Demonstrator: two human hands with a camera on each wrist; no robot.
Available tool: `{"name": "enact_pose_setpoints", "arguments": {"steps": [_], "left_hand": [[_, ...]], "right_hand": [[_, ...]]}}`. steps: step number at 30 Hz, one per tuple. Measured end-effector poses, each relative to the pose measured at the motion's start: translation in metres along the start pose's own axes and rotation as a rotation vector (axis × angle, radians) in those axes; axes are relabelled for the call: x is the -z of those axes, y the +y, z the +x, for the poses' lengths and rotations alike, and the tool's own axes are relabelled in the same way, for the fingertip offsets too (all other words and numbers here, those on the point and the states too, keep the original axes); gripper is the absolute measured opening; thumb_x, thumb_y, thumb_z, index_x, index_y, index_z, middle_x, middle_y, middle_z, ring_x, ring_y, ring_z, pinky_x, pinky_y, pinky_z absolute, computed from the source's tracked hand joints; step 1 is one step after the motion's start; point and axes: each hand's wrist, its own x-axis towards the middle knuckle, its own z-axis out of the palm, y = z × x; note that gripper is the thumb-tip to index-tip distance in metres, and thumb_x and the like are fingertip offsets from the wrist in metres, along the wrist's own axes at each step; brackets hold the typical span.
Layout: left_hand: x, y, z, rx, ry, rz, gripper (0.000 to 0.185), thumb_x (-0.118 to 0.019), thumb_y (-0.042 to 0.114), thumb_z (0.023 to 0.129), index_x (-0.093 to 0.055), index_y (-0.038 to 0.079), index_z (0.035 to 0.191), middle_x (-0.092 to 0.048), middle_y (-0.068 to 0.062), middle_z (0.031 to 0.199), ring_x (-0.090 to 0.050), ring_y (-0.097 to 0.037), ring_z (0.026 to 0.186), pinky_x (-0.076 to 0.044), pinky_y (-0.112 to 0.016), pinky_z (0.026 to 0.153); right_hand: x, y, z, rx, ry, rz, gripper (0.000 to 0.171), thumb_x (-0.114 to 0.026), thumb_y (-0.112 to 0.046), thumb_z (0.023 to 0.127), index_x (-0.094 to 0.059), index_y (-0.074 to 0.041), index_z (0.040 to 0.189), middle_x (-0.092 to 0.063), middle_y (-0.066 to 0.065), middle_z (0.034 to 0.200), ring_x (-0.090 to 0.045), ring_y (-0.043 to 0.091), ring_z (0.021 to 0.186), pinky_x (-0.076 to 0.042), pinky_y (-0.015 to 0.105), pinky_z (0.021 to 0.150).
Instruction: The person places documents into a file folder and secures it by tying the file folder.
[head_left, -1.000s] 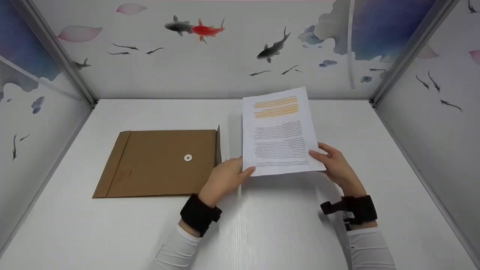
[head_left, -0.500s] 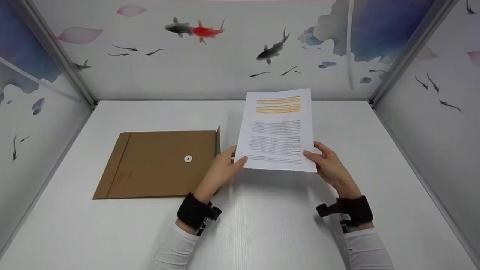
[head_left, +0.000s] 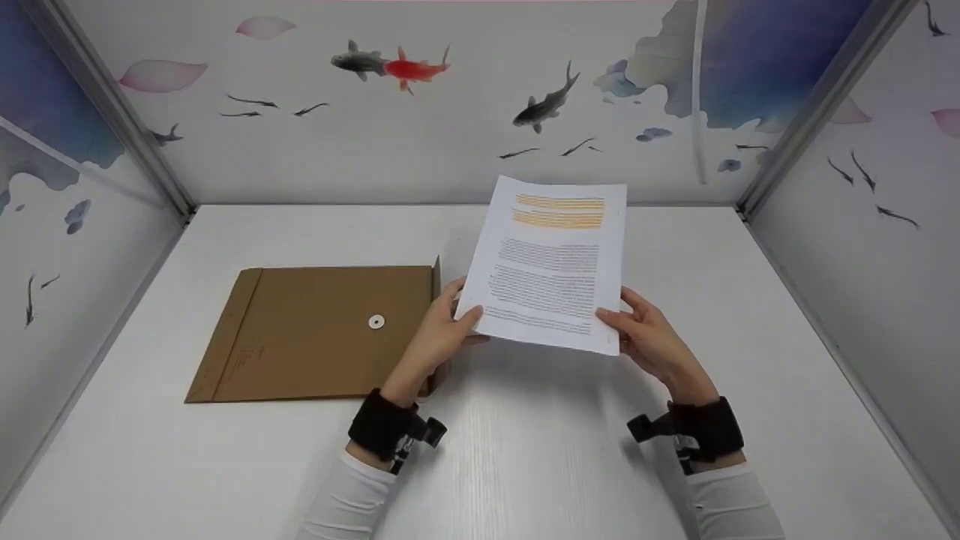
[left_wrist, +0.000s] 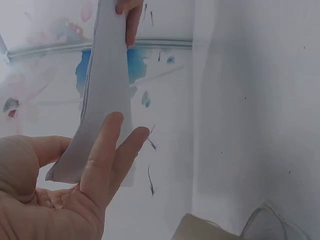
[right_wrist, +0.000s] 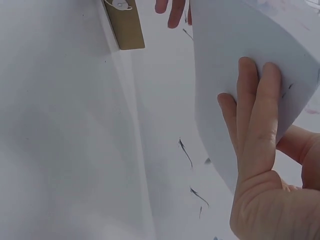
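A thin sheaf of printed white paper (head_left: 551,262) with two orange highlighted bands at its top is held tilted above the white table (head_left: 525,450). My left hand (head_left: 442,330) pinches its lower left corner, thumb on top. My right hand (head_left: 645,337) pinches the lower right corner the same way. In the left wrist view the paper (left_wrist: 102,100) shows nearly edge-on, with my left hand (left_wrist: 75,185) under it. In the right wrist view my right hand (right_wrist: 260,165) has its fingers flat on the paper's blank underside (right_wrist: 225,75). A brown envelope (head_left: 315,330) with a white button clasp lies flat to the left.
The envelope's open flap edge (head_left: 436,289) stands up just beside my left hand. Walls painted with fish close in the table at the back (head_left: 480,135), on the left (head_left: 67,247) and on the right (head_left: 877,247). Black camera straps sit on both wrists.
The paper has moved a little to the left and turned slightly clockwise. Both hands came with it, the left one ending right beside the envelope's flap edge.
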Motion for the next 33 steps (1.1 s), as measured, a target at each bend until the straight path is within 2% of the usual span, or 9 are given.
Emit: {"name": "enact_pose_setpoints", "arguments": {"steps": [5, 11, 16, 19, 28, 33], "left_hand": [[0.000, 0.001, 0.000, 0.009, -0.013, -0.052, 0.058, -0.046, 0.000, 0.105, -0.029, 0.007, 0.159, -0.062, -0.026, 0.134, -0.074, -0.022, 0.103, -0.064, -0.037, 0.083], [0.004, 0.002, -0.001, 0.026, -0.020, -0.051, 0.061, -0.047, -0.002, 0.101, -0.031, 0.010, 0.159, -0.064, -0.024, 0.134, -0.074, -0.019, 0.098, -0.063, -0.032, 0.077], [0.011, 0.004, 0.000, 0.014, -0.043, -0.038, 0.063, -0.048, -0.002, 0.099, -0.032, 0.010, 0.159, -0.064, -0.023, 0.135, -0.073, -0.019, 0.099, -0.064, -0.040, 0.082], [0.015, 0.005, 0.000, 0.007, -0.066, -0.028, 0.063, -0.047, -0.002, 0.098, -0.032, 0.008, 0.159, -0.064, -0.023, 0.136, -0.073, -0.020, 0.100, -0.064, -0.041, 0.083], [0.029, 0.007, -0.001, -0.006, -0.119, -0.018, 0.064, -0.047, -0.003, 0.095, -0.033, 0.004, 0.157, -0.062, -0.025, 0.135, -0.070, -0.016, 0.093, -0.062, -0.031, 0.074], [0.032, 0.006, -0.001, 0.000, -0.106, -0.008, 0.064, -0.049, -0.001, 0.094, -0.035, 0.005, 0.157, -0.061, -0.022, 0.132, -0.068, -0.015, 0.088, -0.058, -0.027, 0.069]], "right_hand": [[0.000, -0.001, -0.002, 0.005, -0.001, 0.006, 0.065, -0.055, -0.015, 0.106, -0.021, -0.003, 0.160, -0.076, -0.011, 0.115, -0.077, 0.010, 0.100, -0.062, 0.025, 0.078], [-0.002, -0.001, -0.005, 0.004, -0.022, -0.005, 0.065, -0.055, -0.012, 0.106, -0.021, -0.006, 0.161, -0.076, -0.010, 0.116, -0.077, 0.012, 0.100, -0.063, 0.028, 0.078], [-0.002, -0.002, -0.004, 0.010, -0.040, -0.019, 0.067, -0.055, -0.012, 0.105, -0.018, -0.005, 0.161, -0.075, -0.009, 0.118, -0.077, 0.013, 0.100, -0.063, 0.030, 0.079], [-0.002, -0.003, -0.004, 0.006, -0.039, -0.013, 0.068, -0.055, -0.012, 0.105, -0.018, -0.005, 0.161, -0.075, -0.009, 0.117, -0.078, 0.014, 0.099, -0.063, 0.029, 0.078], [0.000, -0.006, -0.004, 0.016, -0.006, 0.030, 0.068, -0.054, -0.011, 0.105, -0.016, -0.002, 0.161, -0.075, -0.008, 0.115, -0.078, 0.014, 0.097, -0.063, 0.028, 0.078], [0.002, -0.008, -0.005, 0.025, 0.036, 0.057, 0.068, -0.054, -0.010, 0.105, -0.017, -0.002, 0.161, -0.075, -0.009, 0.114, -0.078, 0.013, 0.097, -0.063, 0.027, 0.079]]}}
